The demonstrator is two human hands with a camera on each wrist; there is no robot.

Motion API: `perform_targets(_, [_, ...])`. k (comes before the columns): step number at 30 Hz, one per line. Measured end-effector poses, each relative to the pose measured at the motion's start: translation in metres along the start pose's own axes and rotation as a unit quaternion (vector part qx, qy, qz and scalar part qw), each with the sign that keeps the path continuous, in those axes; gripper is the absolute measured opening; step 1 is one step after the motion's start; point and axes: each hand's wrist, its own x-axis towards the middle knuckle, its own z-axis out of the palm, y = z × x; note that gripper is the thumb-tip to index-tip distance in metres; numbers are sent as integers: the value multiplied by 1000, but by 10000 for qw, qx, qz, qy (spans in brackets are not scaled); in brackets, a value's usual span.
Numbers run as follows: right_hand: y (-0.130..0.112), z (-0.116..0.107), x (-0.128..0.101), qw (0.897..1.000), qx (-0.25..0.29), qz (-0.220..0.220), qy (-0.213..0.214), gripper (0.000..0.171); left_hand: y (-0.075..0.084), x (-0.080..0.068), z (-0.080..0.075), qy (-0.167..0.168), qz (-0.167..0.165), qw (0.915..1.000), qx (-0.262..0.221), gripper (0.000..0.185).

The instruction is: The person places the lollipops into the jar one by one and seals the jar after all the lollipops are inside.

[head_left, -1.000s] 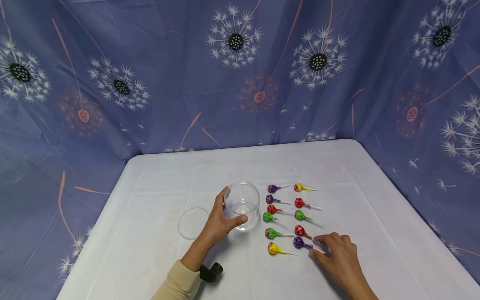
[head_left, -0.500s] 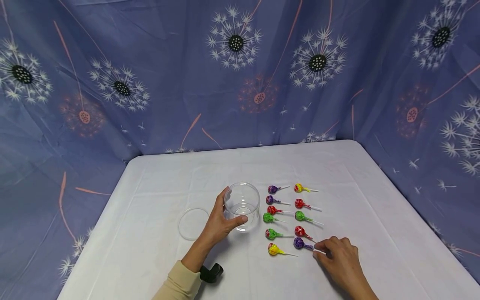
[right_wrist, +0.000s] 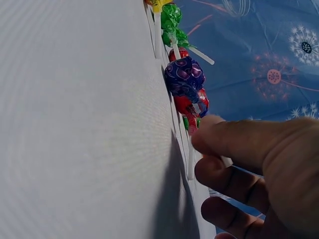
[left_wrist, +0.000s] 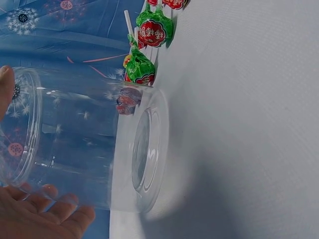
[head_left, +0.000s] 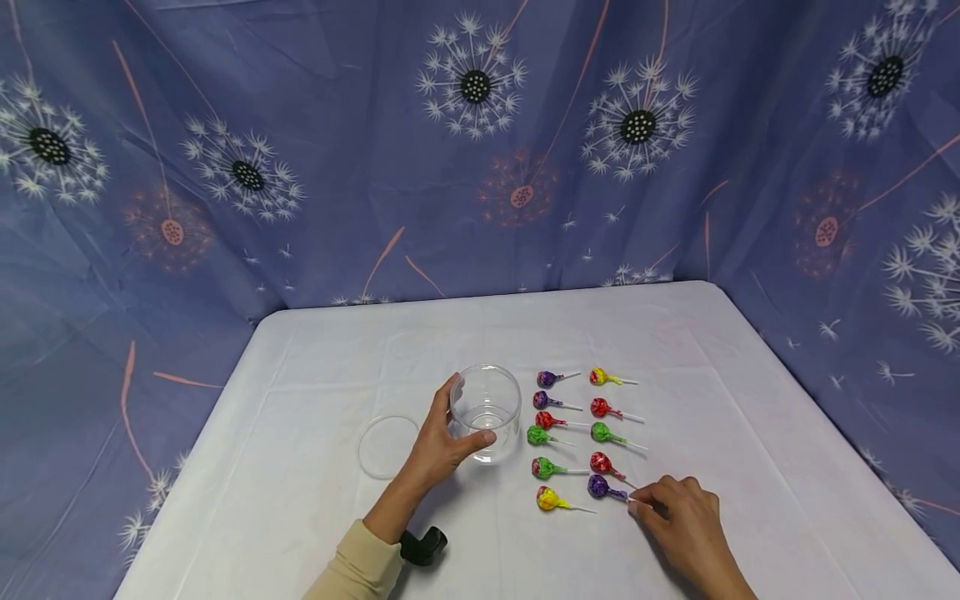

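My left hand (head_left: 441, 450) grips a clear, round plastic jar (head_left: 486, 396), thumb on the near side and fingers behind. The jar's mouth faces up and nothing shows inside it. In the left wrist view the jar (left_wrist: 79, 139) appears sideways, with fingertips seen through its wall. At the front right, my right hand (head_left: 681, 521) pinches the white stick of a purple lollipop (head_left: 598, 486) between thumb and forefinger. The right wrist view shows its purple wrapper (right_wrist: 184, 75) just ahead of the thumb. A red lollipop (head_left: 601, 462) lies right behind it.
More wrapped lollipops lie in two columns right of the jar, such as a yellow one (head_left: 549, 498) and a green one (head_left: 602, 432). A clear round lid (head_left: 360, 452) lies left of the jar. Patterned blue cloth (head_left: 337, 167) hangs beyond the white table (head_left: 315, 367).
My right hand's fingers have come together on the purple lollipop's stick, having been apart around it one second ago. The left hand and the jar have stayed in place.
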Motion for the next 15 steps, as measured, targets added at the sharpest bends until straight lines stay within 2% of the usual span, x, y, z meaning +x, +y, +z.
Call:
perform_targets(10, [2,0,-1,9965,532,-178,618,15,1,-1,0,-16,18,10000,-75,97])
perform_targets(15, [1,-2,2,9959,578,-169,673,13,-1,-1,0,-9,46,10000,-69,98])
